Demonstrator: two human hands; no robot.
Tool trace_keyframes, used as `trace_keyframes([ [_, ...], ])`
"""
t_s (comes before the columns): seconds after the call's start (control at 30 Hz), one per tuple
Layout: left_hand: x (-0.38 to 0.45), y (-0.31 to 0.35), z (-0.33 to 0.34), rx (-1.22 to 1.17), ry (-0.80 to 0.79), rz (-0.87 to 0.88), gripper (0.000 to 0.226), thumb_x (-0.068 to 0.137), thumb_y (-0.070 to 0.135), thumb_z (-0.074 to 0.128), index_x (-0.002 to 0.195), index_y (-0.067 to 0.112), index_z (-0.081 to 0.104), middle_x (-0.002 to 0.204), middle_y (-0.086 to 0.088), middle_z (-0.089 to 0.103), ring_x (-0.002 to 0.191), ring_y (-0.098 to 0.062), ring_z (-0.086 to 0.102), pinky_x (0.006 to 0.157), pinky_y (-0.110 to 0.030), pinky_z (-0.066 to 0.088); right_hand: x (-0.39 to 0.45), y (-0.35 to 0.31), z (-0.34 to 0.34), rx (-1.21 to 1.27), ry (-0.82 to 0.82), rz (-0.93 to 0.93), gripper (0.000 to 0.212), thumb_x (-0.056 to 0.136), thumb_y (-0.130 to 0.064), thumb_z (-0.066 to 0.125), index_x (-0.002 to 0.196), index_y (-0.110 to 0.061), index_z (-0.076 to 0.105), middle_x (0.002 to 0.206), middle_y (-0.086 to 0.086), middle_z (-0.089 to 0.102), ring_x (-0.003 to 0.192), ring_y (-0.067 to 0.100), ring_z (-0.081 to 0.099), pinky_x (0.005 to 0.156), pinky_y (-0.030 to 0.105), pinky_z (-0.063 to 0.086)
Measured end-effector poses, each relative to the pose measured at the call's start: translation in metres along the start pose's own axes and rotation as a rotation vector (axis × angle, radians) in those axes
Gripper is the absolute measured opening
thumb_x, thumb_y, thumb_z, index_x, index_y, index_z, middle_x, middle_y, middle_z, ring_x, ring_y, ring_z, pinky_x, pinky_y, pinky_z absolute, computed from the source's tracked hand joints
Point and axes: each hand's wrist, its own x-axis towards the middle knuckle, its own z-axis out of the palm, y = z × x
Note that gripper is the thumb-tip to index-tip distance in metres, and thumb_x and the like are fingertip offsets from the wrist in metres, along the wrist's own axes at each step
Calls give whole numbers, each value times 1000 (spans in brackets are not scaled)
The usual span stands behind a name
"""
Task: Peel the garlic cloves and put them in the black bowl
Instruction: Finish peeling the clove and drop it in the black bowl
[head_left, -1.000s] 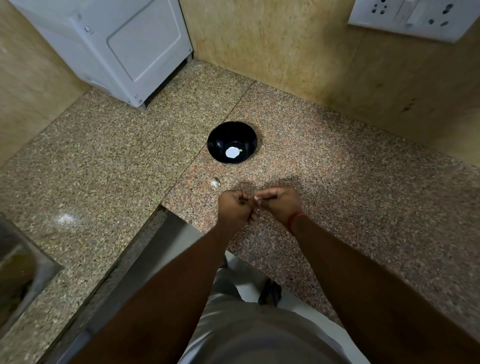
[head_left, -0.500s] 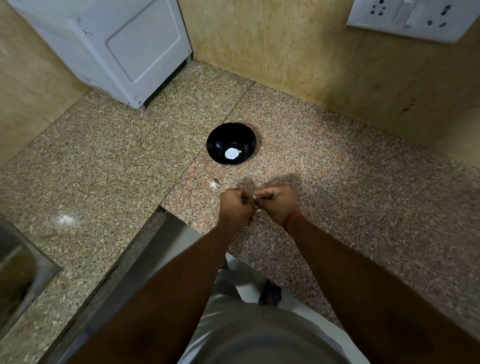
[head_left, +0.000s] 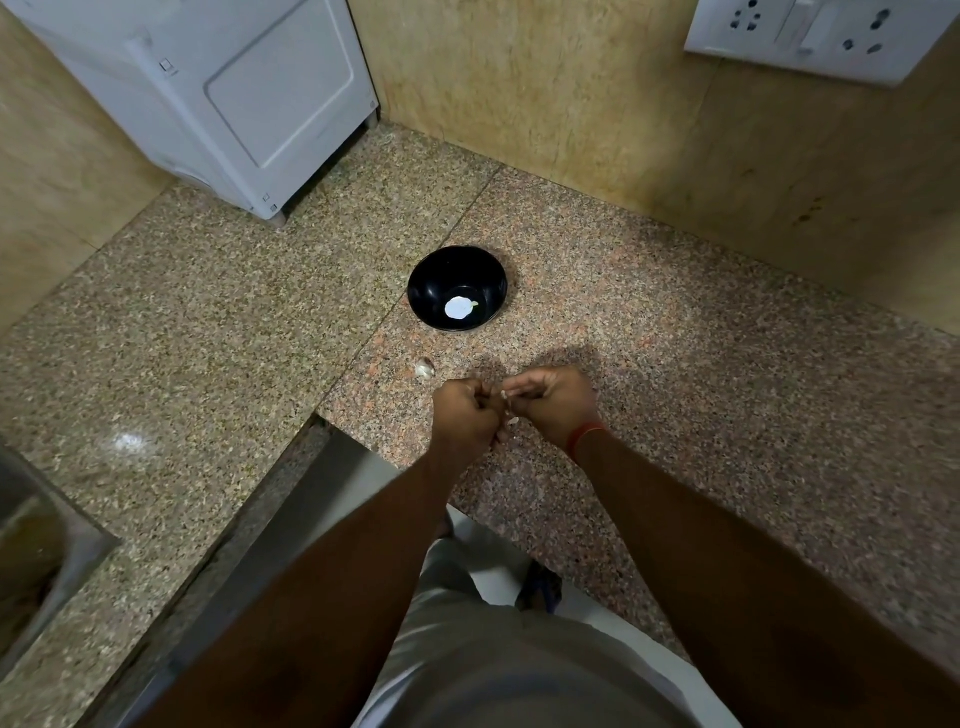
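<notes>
Barely visible, the garlic clove (head_left: 506, 400) shows only as a pale sliver pinched between both hands, above the worktop (head_left: 727, 415) at about 6 o'clock from the black bowl (head_left: 457, 288). It is likely light, firm and slick once bared, with papery, brittle skin; best pinched at the ends so the skin tears free. The left hand (head_left: 465, 418) and right hand (head_left: 556, 400) have fingers curled tight on it. A loose skin scrap (head_left: 424, 367) lies at 10 o'clock from the hands.
</notes>
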Motion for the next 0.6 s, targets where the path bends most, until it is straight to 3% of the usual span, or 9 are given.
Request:
trace_keyframes([
  [0.23, -2, 4, -2, -107, -1, 6, 23, 97, -1, 63, 74, -1, 62, 51, -19, 60, 35, -25, 52, 41, -30, 47, -4, -3, 1, 190, -2, 113, 20, 83, 7, 75, 102, -1, 76, 91, 17, 76, 82, 25, 75, 76, 37, 64],
  [0.47, -7, 6, 0, -177, -20, 2, 21, 100, 0, 62, 81, -9, 62, 52, -17, 60, 34, -21, 54, 38, -26, 47, -8, -10, -3, 292, -31, 172, 25, 88, 12, 68, 110, 1, 72, 97, 21, 74, 75, 20, 73, 66, 26, 60],
  [0.6, -6, 4, -1, -173, -37, -4, 20, 100, 2, 62, 81, -6, 62, 53, -18, 61, 35, -22, 56, 39, -26, 48, -7, -10, -3, 269, -37, 186, 21, 87, 9, 70, 103, -3, 77, 91, 17, 77, 75, 18, 74, 66, 25, 59],
])
